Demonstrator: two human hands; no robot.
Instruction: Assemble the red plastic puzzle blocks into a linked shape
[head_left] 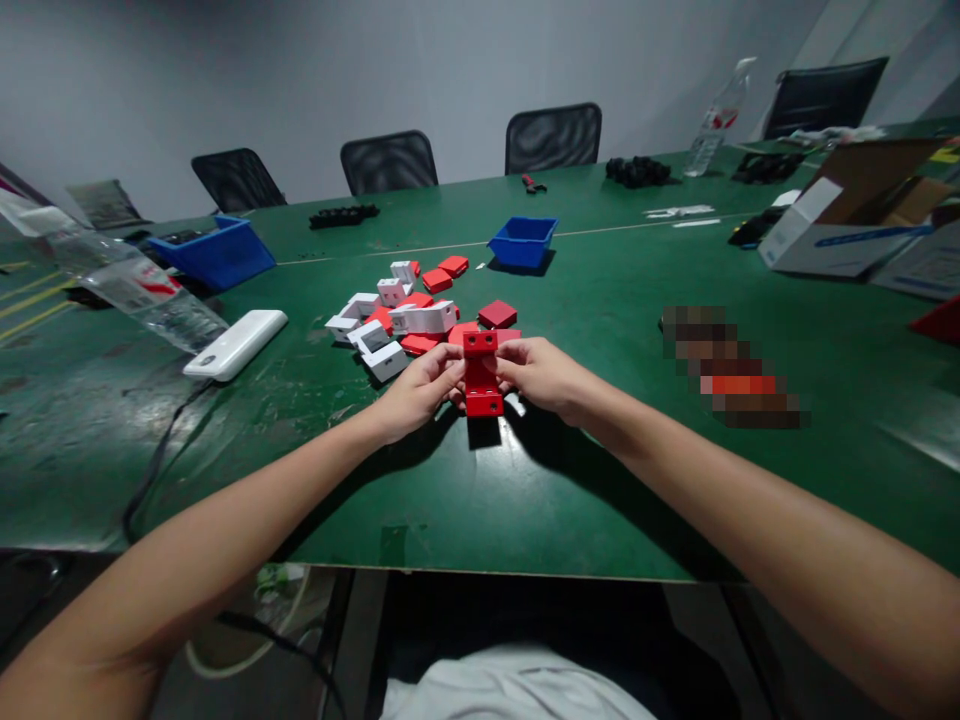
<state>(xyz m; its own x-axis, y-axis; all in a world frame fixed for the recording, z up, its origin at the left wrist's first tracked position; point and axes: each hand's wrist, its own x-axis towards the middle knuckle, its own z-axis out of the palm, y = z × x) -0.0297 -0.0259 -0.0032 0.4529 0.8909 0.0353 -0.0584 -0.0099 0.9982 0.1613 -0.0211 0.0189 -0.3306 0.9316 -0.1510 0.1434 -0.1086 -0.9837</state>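
Note:
Between my two hands is a red U-shaped bracket [481,376] with small round holes in its end walls. My left hand [429,385] pinches its left side with thumb and fingers. On the opposite side, my right hand [538,375] grips it the same way. The bracket is held just above the green table [570,490], its open side facing me. Just behind my hands lies a loose pile of white brackets [386,360] and red block-like parts [498,315]. Some of those parts are hidden behind my fingers.
A blue bin [523,243] stands beyond the pile, with another blue bin [217,255] farther left. A white power bank [236,345] with a cable and a tilted water bottle [142,290] are at left. An open cardboard box [840,235] sits at right, near a blurred-out item [731,370].

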